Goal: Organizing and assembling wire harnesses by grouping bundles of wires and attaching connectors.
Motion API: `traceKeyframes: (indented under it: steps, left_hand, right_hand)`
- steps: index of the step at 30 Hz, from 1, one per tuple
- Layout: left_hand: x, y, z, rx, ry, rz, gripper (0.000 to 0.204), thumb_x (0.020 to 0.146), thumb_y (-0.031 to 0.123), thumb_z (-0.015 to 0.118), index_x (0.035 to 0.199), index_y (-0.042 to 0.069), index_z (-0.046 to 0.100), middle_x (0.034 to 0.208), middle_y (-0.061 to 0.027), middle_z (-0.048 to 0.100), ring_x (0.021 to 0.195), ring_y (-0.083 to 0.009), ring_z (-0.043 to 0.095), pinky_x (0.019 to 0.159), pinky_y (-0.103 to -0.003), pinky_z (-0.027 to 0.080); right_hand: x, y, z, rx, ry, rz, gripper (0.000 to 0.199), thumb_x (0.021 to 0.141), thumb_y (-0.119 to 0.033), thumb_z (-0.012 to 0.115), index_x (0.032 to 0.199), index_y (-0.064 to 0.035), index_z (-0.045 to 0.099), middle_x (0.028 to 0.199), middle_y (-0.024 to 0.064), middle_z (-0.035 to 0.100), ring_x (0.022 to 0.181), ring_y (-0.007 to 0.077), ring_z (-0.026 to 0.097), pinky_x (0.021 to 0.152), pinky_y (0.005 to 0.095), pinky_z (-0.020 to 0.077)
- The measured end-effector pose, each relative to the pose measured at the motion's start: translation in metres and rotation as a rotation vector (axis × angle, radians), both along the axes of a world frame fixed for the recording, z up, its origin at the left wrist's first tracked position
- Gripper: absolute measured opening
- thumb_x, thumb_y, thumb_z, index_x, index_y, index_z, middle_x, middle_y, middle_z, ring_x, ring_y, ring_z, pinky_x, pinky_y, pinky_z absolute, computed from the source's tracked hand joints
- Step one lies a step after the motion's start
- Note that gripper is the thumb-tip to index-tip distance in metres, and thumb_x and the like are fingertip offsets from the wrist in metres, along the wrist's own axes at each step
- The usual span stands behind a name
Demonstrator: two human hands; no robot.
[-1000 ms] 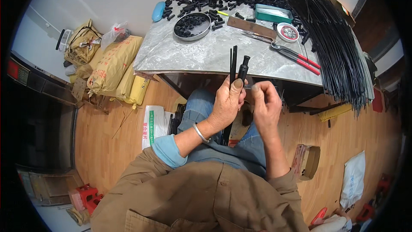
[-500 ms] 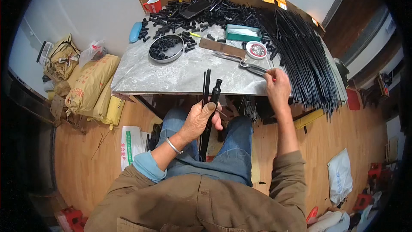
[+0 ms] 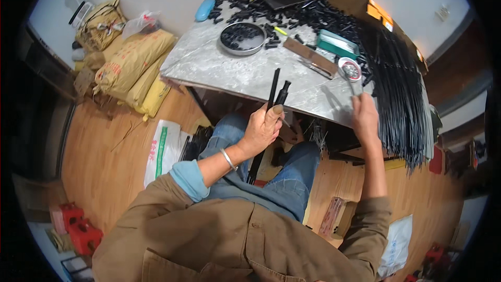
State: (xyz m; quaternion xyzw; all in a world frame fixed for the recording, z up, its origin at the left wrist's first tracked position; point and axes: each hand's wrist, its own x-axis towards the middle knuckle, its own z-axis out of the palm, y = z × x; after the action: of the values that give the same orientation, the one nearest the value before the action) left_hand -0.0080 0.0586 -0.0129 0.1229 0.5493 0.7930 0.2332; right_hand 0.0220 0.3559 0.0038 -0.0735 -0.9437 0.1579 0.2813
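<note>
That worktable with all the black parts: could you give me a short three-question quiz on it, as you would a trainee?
1. True or false: the left hand holds thin black rods upright in its grip.
2. What does the right hand reach to on the marble table?
A. the red mug
B. a metal tool beside the round tin
C. the blue case
3. Fill in: the round metal pan holds small ____ parts.

Key: 1 true. 2 B: the right hand is at the metal tool beside the round tin. 3 black.
</note>
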Motion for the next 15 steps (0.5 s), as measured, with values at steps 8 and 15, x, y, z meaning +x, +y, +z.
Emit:
traceKeyframes:
  steps: [8, 15]
  left_hand:
    - [-0.002, -0.001, -0.004, -0.004, 0.054, -0.032, 0.054, 0.09, 0.06, 0.049, 0.091, 0.005, 0.048, 0.059, 0.003, 0.037, 0.045, -0.0055, 0.035, 0.04, -0.021, 0.029]
    - [0.005, 0.003, -0.003, -0.011, 0.138, 0.015, 0.052, 0.091, 0.057, 0.051, 0.094, 0.006, 0.048, 0.059, 0.0031, 0.039, 0.046, -0.0052, 0.037, 0.04, -0.02, 0.03]
  right_hand:
    - [0.078, -0.106, 0.007, -0.32, -0.051, 0.193, 0.028, 0.074, 0.0, 0.066, 0.085, -0.006, 0.042, 0.073, 0.0075, 0.049, 0.06, 0.0204, 0.05, 0.054, 0.0298, 0.0415]
    - [0.08, -0.129, 0.016, 0.032, 0.009, 0.163, 0.044, 0.055, 0.008, 0.068, 0.089, -0.0058, 0.044, 0.086, 0.0121, 0.049, 0.08, 0.0339, 0.052, 0.069, 0.0405, 0.0397]
